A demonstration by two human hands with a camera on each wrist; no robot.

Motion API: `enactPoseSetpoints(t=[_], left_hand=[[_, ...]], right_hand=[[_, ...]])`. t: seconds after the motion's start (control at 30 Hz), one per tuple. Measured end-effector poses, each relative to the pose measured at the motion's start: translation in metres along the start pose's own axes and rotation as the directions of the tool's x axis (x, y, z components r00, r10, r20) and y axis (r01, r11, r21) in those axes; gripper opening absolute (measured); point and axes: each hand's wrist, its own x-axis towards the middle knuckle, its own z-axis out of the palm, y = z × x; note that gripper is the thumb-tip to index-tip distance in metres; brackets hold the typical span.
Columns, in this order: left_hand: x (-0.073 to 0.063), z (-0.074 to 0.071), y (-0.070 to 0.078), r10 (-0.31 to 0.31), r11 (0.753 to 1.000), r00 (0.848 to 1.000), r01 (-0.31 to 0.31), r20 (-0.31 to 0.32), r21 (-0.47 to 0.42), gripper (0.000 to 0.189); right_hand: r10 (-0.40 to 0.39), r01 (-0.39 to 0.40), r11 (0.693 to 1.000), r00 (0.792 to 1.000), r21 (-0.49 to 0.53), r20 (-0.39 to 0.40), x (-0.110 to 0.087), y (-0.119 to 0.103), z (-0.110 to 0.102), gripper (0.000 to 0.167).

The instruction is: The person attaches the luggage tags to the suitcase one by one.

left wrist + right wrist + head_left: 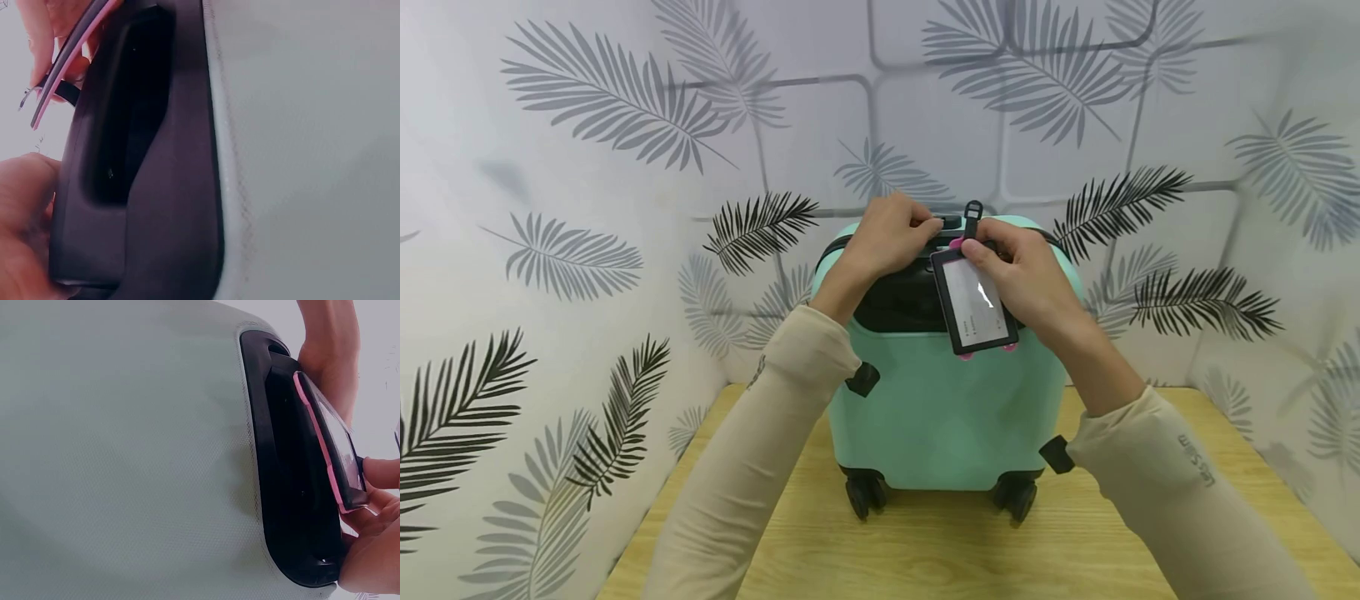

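A mint-green suitcase (947,417) stands upright, with a dark panel (895,302) at the top of its front. My left hand (889,237) is at the suitcase's top edge, its curled fingers and thumb on the black top handle (951,222). Between thumb and fingers, my right hand (1033,275) pinches the black strap of a luggage tag (976,304) with pink trim and a white card behind a clear window. The strap's buckle end (973,210) sticks up above the fingers. In the right wrist view, the tag (337,447) hangs beside the dark panel, apart from the handle.
Black wheels (865,493) carry the suitcase on a yellow wood-grain table (925,550). Behind and at both sides rise white walls (587,275) with a grey and black leaf pattern. A small black block (862,379) sits at each sleeve cuff.
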Motion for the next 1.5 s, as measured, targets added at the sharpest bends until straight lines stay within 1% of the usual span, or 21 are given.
enactPoseSetpoints(t=[0.13, 0.23, 0.43, 0.53, 0.6, 0.73, 0.8, 0.87, 0.97, 1.1, 1.2, 1.3, 1.5], left_hand=[[-0.001, 0.001, 0.001, -0.070, 0.996, 0.997, 0.068, -0.023, -0.056, 0.027], [-0.001, 0.001, 0.002, -0.110, 0.989, 0.993, 0.104, -0.047, -0.107, 0.021], [-0.001, 0.001, 0.003, -0.140, 0.977, 0.988, 0.126, -0.070, -0.174, 0.015], [-0.001, 0.002, 0.003, -0.149, 0.973, 0.986, 0.132, -0.076, -0.188, 0.014], [-0.001, 0.002, 0.003, -0.152, 0.974, 0.985, 0.136, -0.079, -0.182, 0.016], [0.000, 0.003, 0.004, -0.151, 0.978, 0.984, 0.135, -0.094, -0.160, 0.016], [0.000, 0.003, 0.005, -0.143, 0.982, 0.984, 0.127, -0.106, -0.142, 0.015], [0.000, 0.004, 0.005, -0.132, 0.985, 0.986, 0.118, -0.105, -0.128, 0.016], [-0.002, 0.006, 0.004, -0.100, 0.990, 0.990, 0.090, -0.097, -0.104, 0.019], [-0.004, 0.008, 0.003, -0.061, 0.995, 0.993, 0.052, -0.098, -0.089, 0.020], [-0.006, 0.009, 0.002, -0.047, 0.996, 0.993, 0.039, -0.109, -0.076, 0.019], [-0.007, 0.010, 0.001, -0.030, 0.998, 0.992, 0.023, -0.125, -0.054, 0.018], [-0.008, 0.013, 0.002, 0.008, 0.999, 0.984, -0.016, -0.178, -0.045, 0.020]], right_hand=[[-0.005, 0.006, 0.999, 1.000, -0.037, 0.010, -0.001, -0.002, 0.000, 0.024], [-0.009, 0.010, 0.998, 1.000, -0.054, 0.013, -0.001, -0.003, 0.000, 0.023], [0.008, -0.008, 0.999, 1.000, -0.048, 0.012, -0.002, -0.003, 0.001, 0.023], [0.009, -0.008, 0.998, 1.000, -0.058, 0.014, -0.004, -0.002, 0.001, 0.024], [0.004, -0.003, 0.997, 1.000, -0.074, 0.016, -0.005, -0.002, 0.001, 0.025], [-0.016, 0.017, 0.995, 1.000, -0.093, 0.007, -0.005, -0.002, 0.002, 0.024], [-0.017, 0.017, 0.997, 1.000, -0.081, 0.002, -0.004, -0.001, 0.002, 0.023], [-0.018, 0.018, 0.997, 1.000, -0.068, -0.011, -0.004, 0.001, 0.003, 0.022], [-0.019, 0.017, 0.999, 0.999, -0.033, -0.046, -0.005, 0.003, 0.004, 0.022], [-0.048, 0.047, 0.999, 0.993, -0.014, -0.111, -0.006, 0.004, 0.005, 0.018], [-0.077, 0.075, 0.997, 0.987, -0.022, -0.143, -0.005, 0.005, 0.007, 0.015], [-0.096, 0.090, 0.995, 0.983, -0.044, -0.157, -0.005, 0.006, 0.007, 0.013], [-0.083, 0.070, 0.994, 0.982, -0.086, -0.168, -0.004, 0.006, 0.007, 0.014]])
